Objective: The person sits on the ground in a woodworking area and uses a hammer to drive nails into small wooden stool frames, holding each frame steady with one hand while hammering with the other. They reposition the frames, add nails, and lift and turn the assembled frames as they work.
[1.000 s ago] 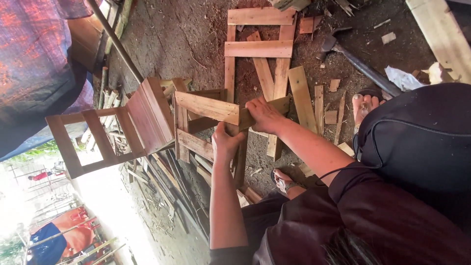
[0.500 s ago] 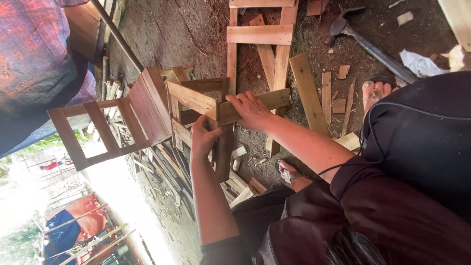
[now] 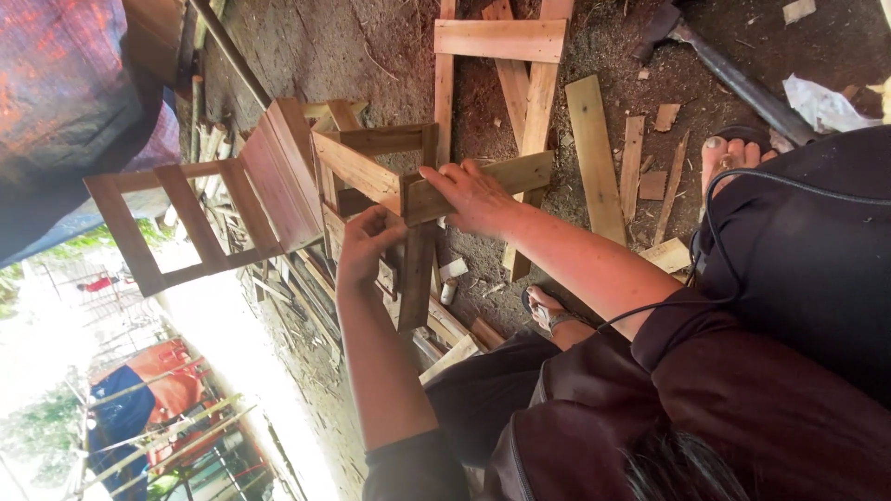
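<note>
Head view | wooden frame (image 3: 390,172) | left hand (image 3: 364,243) fingers curled underneath | right hand (image 3: 471,197) fingers spread on top

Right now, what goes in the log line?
left hand: gripping wooden frame | right hand: pressing frame's slat | chair: beside

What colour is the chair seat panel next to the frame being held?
Reddish-brown, darker than the pale slats; the chair seat panel shows in the head view.
</note>
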